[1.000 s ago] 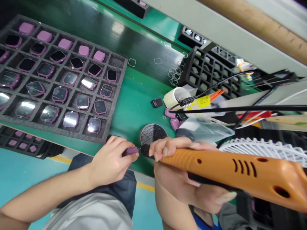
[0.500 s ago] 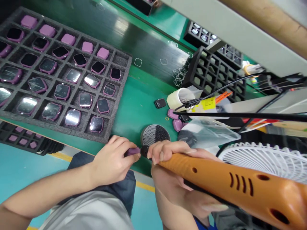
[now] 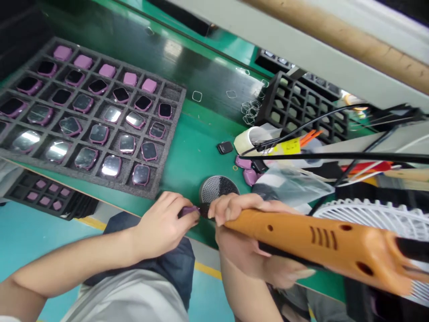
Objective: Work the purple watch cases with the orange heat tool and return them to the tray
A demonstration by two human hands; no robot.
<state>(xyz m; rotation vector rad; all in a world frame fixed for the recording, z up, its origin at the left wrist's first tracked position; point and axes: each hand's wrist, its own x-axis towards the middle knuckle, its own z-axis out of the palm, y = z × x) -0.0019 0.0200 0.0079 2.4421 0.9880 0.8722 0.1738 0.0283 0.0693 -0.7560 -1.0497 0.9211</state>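
Observation:
My left hand (image 3: 166, 221) is closed around a small purple watch case (image 3: 189, 210), held edge-on over the front edge of the green bench. My right hand (image 3: 239, 250) is wrapped round an orange electric screwdriver (image 3: 295, 235). The dark nose of the screwdriver (image 3: 206, 211) points left and meets the watch case or stops just short of it; the exact contact is too small to tell. Just behind the nose sits a round dish (image 3: 212, 190) with a perforated grey plate and tiny dark pieces on its right half.
On the left lies a grey foam tray (image 3: 154, 188) holding many purple watches. Purple watch cases (image 3: 250, 176) and a black one (image 3: 224, 147) lie near a cream cup (image 3: 246, 139). Black cables (image 3: 321, 156) cross at right, above a white fan guard (image 3: 375, 214). A black tray (image 3: 268, 105) stands behind.
The view has shifted slightly, so the tray and bench sit a little lower and to the right. The rear of the screwdriver has swung up; both hands keep their holds.

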